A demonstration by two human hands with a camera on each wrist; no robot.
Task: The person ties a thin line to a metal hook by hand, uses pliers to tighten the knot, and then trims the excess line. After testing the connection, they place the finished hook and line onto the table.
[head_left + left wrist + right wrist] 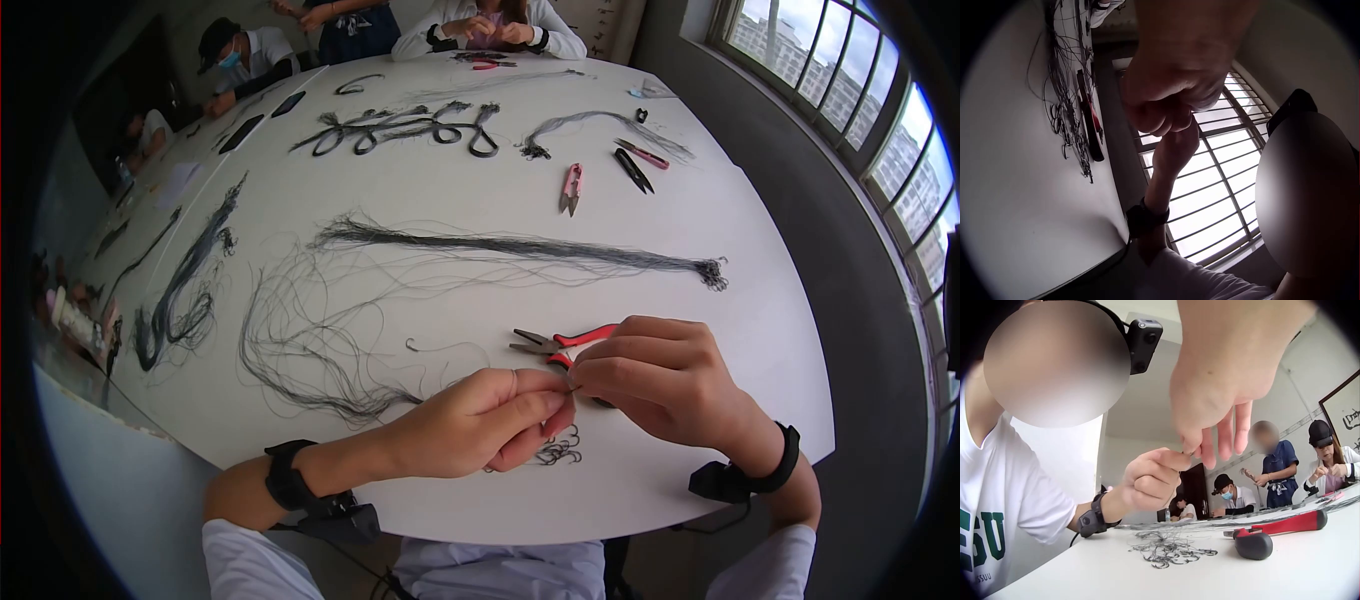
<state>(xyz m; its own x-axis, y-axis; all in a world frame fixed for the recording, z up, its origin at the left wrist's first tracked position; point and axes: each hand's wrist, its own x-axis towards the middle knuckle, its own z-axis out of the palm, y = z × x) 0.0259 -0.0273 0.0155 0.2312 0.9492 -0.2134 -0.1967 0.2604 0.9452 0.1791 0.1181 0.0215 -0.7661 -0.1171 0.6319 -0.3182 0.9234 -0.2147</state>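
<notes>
My left hand (490,420) is at the front of the table, fingers curled, its thumb and forefinger pinching a thin dark piece (1184,452), mostly hidden by the fingertips; I cannot tell its kind. Fingertips of my right hand (660,380) meet the left ones and pinch at the same piece. A thin line crosses the left forefinger. Below the hands lies a pile of dark fishing hooks (1172,553). Red-handled pliers (587,336) lie just beyond the fingers, partly covered by the right hand. Left of them rests a single hook (411,346) with its line.
A long bundle of lines (500,245) with hooks at its right end crosses the table. Loose tangled line (300,350) spreads at left. Pink thread snips (571,188) and black snips (633,172) lie farther back. Other people sit or stand around the far side.
</notes>
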